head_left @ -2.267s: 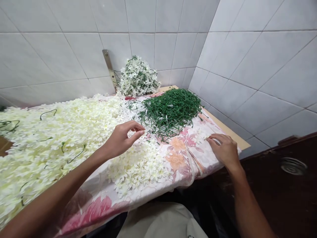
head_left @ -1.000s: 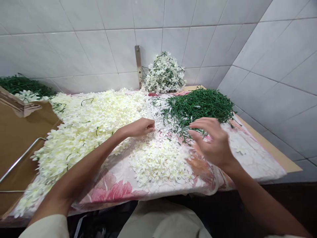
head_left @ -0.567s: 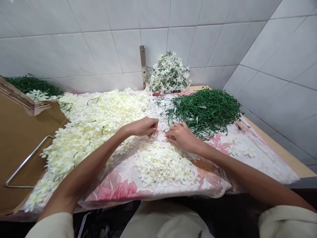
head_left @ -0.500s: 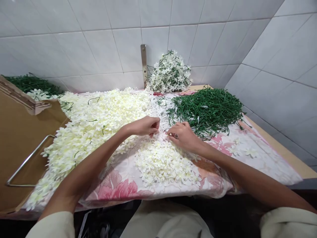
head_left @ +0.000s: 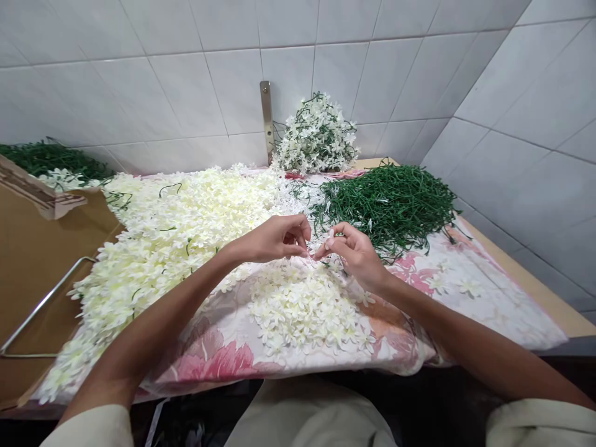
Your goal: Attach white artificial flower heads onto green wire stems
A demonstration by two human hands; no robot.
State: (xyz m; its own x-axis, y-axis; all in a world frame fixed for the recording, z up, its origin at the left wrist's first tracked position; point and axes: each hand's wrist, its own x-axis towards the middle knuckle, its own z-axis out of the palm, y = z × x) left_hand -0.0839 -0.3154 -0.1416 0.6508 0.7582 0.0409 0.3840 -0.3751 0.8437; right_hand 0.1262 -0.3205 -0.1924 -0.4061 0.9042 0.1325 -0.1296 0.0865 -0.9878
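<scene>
L hand (head_left: 274, 239) & R hand (head_left: 352, 256) both pinched on white fake-flower strand (head_left: 313, 253), just above loose blossom pile (head_left: 302, 316)

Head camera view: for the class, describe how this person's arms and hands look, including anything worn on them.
The left hand and right hand are bare, with no gloves, and no watch or bracelet shows at the wrists. The forearms are bare too. The left sleeve and right sleeve are loose, cream-coloured fabric, ending near the elbows.
</scene>
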